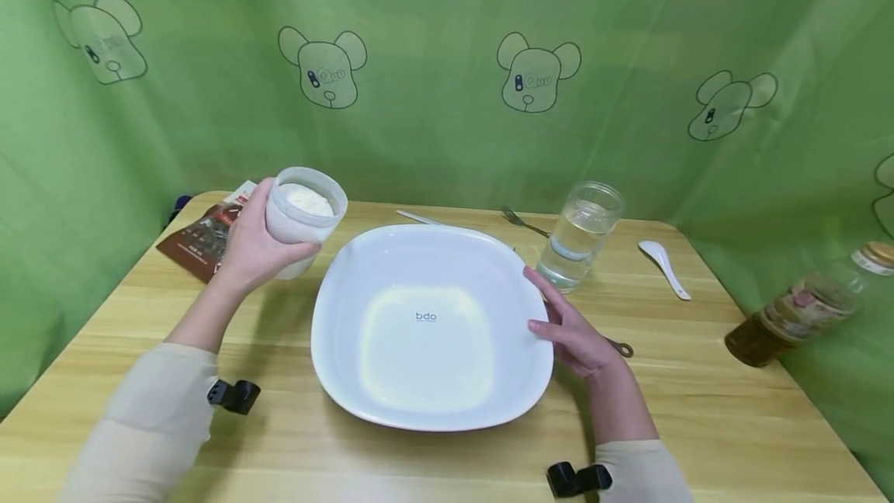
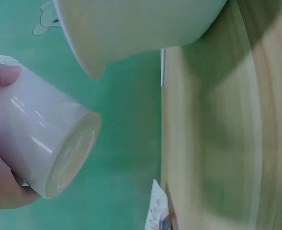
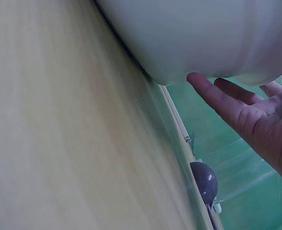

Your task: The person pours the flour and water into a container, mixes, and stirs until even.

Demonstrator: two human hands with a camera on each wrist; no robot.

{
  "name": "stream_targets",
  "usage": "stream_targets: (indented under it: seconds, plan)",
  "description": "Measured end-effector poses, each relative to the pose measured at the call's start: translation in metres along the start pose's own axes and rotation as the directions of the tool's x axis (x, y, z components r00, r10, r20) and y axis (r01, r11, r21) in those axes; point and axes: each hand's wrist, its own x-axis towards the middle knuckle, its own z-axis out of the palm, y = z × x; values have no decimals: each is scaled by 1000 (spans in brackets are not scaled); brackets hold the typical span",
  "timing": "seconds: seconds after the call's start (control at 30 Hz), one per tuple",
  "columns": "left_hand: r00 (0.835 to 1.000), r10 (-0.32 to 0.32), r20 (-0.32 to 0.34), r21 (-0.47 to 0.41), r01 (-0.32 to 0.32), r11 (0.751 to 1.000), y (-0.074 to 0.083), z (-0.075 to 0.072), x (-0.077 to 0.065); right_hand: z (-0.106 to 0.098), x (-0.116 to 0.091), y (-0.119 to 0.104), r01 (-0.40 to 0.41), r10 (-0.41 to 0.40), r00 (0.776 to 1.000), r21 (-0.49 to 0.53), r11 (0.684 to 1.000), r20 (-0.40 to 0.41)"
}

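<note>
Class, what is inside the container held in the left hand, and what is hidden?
Inside the container is a white, powdery-looking substance, its top surface visible from above. Anything deeper cannot be seen: the substance and the container's wall cover it.

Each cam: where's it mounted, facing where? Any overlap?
Head: on the head, facing forward and down at the white rounded-square glossy basin; left hand, right hand and pale fabric sleeves show.
Left wrist: on that wrist, facing the white cylindrical plastic-looking jar; left hand shows.
Right wrist: on that wrist, facing the basin's outside and wood-grain table; right hand shows.
Shared: right hand and basin, in head and right wrist.
</note>
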Motion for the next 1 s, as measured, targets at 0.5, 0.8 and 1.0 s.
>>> stream_targets:
  seconds: [0.5, 0.8, 1.0]
  plan:
    - [989, 6, 150, -15, -3, 1000, 16, -10, -3, 1, 0, -1, 5, -5, 1000, -13, 1000, -1]
    - [972, 88, 220, 42, -99, 994, 29, -10, -1, 0, 1, -1, -3, 3, 1000, -24, 1000, -13]
    - [948, 120, 294, 75, -148, 986, 36, -9, 2, 0, 1, 0, -3, 3, 1000, -22, 1000, -17]
